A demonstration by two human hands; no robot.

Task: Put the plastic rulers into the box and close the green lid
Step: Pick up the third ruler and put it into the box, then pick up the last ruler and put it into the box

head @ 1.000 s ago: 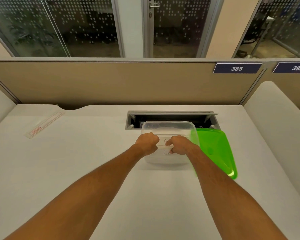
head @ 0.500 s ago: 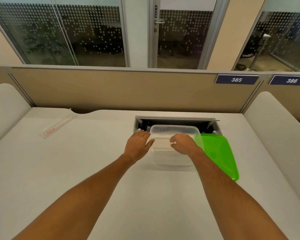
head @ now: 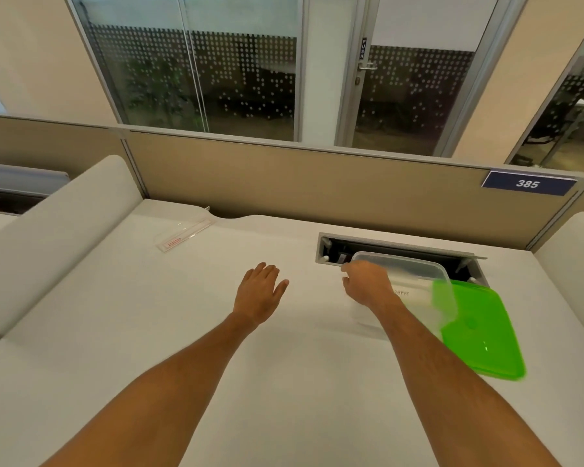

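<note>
1. A dark blue plate (head: 528, 183) on the beige partition (head: 284, 183) reads "385" in white slanted digits; the narrow vertical sign (head: 362, 48) on the glass door behind reads "PUSH".
2. The clear plastic box (head: 418, 274) has rounded corners and a lipped rim; faint dark lettering shows through its wall beside the right wrist, too blurred to read.
3. The box stands on the white matte desk (head: 149, 332), its far edge overlapping the grey metal cable slot (head: 402, 247) set in the desktop.
4. The green lid (head: 479, 332), glossy translucent plastic with rounded corners, leans against the box's right side with its lower edge on the desk.
5. A clear plastic ruler (head: 184, 234), long and flat in a transparent sleeve with a small red label at its near end, lies at the desk's far left, well apart from the box.
6. The left hand (head: 258, 293) is spread wide, palm down, empty, over the desk between ruler and box.
7. The right hand (head: 366, 283) is at the box's left rim, fingers curled; whether it grips the rim cannot be told.
</note>
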